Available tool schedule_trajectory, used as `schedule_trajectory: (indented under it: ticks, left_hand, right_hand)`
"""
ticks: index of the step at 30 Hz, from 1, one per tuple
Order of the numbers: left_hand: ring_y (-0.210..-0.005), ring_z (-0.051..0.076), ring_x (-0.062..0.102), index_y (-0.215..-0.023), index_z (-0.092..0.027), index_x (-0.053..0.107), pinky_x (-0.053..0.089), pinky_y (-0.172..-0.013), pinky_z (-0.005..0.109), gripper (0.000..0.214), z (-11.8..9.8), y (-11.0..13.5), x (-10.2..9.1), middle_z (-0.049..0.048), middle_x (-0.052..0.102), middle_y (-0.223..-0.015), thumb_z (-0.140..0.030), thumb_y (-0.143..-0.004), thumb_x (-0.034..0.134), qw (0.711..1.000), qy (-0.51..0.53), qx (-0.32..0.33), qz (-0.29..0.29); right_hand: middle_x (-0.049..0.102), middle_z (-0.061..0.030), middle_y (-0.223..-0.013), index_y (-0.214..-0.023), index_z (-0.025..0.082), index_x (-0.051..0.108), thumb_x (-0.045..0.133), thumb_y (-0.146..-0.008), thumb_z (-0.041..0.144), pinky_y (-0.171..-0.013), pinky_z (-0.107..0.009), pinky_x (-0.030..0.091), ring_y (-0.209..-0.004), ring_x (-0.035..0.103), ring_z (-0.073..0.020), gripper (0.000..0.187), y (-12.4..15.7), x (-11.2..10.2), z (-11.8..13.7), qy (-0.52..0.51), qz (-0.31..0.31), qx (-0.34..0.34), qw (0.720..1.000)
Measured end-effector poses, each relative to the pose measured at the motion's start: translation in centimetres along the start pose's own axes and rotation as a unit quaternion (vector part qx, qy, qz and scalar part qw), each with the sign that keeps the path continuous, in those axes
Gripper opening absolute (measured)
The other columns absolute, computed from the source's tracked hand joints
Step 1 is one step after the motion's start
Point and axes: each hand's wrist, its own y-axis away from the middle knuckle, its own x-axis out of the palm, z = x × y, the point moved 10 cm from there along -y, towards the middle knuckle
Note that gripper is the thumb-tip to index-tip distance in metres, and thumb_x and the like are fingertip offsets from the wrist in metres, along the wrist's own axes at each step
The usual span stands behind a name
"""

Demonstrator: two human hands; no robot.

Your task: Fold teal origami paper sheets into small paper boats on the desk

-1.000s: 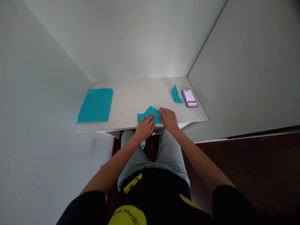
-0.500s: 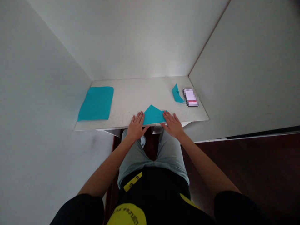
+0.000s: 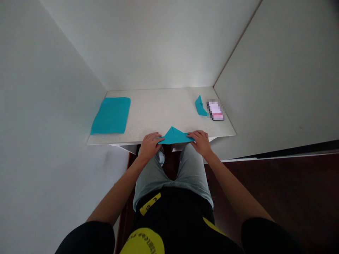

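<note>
A folded turquoise paper (image 3: 173, 136), with a pointed peak at its top middle and a narrow strip along the bottom, is held at the front edge of the white shelf (image 3: 148, 120). My left hand (image 3: 151, 144) pinches its left end between thumb and fingers. The right end is gripped by my right hand (image 3: 200, 141), fingers curled over the top. Parts of both ends are hidden under the fingers.
A square turquoise sheet (image 3: 111, 115) lies at the shelf's left. A small folded turquoise paper boat (image 3: 200, 107) sits at the right, beside a phone (image 3: 215, 110) with a blurred screen. Walls enclose the shelf on the left, back and right.
Both hands went from lying flat on the paper to gripping its ends. The paper has moved toward me, and its peak sits lower over the shelf edge.
</note>
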Motion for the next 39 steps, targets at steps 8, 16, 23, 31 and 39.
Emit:
schedule_trajectory:
  ticks: [8,16,23,31,39]
  left_hand:
    - [-0.094,0.024,0.075,-0.114,-0.021,0.079,0.059,-0.088,0.037,0.042,3.0,-5.0,-2.2,0.0051,0.083,-0.106,-0.057,-0.098,0.068,0.951,0.288,-0.111,-0.003]
    - [-0.117,0.035,0.069,-0.113,-0.018,0.073,0.051,-0.101,0.047,0.033,5.0,-6.7,0.0,0.0147,0.075,-0.119,-0.043,-0.091,0.079,0.979,-0.034,-0.199,-0.003]
    - [-0.142,0.032,0.059,-0.142,-0.024,0.066,0.042,-0.121,0.052,0.04,0.7,-5.7,0.5,0.0133,0.066,-0.149,-0.029,-0.103,0.065,0.997,-0.05,-0.036,-0.038]
    - [-0.148,0.028,0.06,-0.141,-0.023,0.07,0.045,-0.128,0.051,0.04,-0.6,-2.7,3.2,0.0104,0.07,-0.151,-0.039,-0.105,0.065,0.993,0.012,0.111,0.027]
    - [-0.134,0.023,0.071,-0.125,-0.028,0.079,0.05,-0.122,0.048,0.03,0.9,-2.3,1.6,0.0066,0.079,-0.135,-0.035,-0.109,0.054,0.993,0.064,0.088,0.05]
  right_hand:
    - [0.076,-0.003,-0.092,-0.105,0.024,0.074,0.066,-0.099,0.058,-0.082,-0.036,0.053,-0.087,0.069,-0.0237,0.036,-4.8,-3.4,-2.9,-0.278,-0.048,0.088,0.955]
    - [0.073,-0.0088,-0.097,-0.102,0.022,0.072,0.071,-0.093,0.044,-0.082,-0.039,0.048,-0.092,0.065,-0.0292,0.023,-8.2,0.5,-4.8,-0.03,-0.008,0.152,0.988]
    - [0.065,-0.0211,-0.139,-0.139,0.019,0.067,0.065,-0.101,0.032,-0.102,-0.051,0.047,-0.122,0.059,-0.0385,0.04,-7.3,-0.9,-0.5,0.084,-0.074,0.087,0.99]
    - [0.061,-0.0089,-0.16,-0.148,0.029,0.068,0.05,-0.113,0.045,-0.119,-0.049,0.047,-0.146,0.055,-0.0309,0.042,-4.3,3.2,3.8,0.029,0.042,-0.069,0.996]
    - [0.062,-0.0089,-0.16,-0.148,0.031,0.069,0.051,-0.113,0.044,-0.118,-0.051,0.047,-0.148,0.054,-0.0321,0.042,-3.6,3.1,2.9,0.027,0.045,-0.055,0.997]
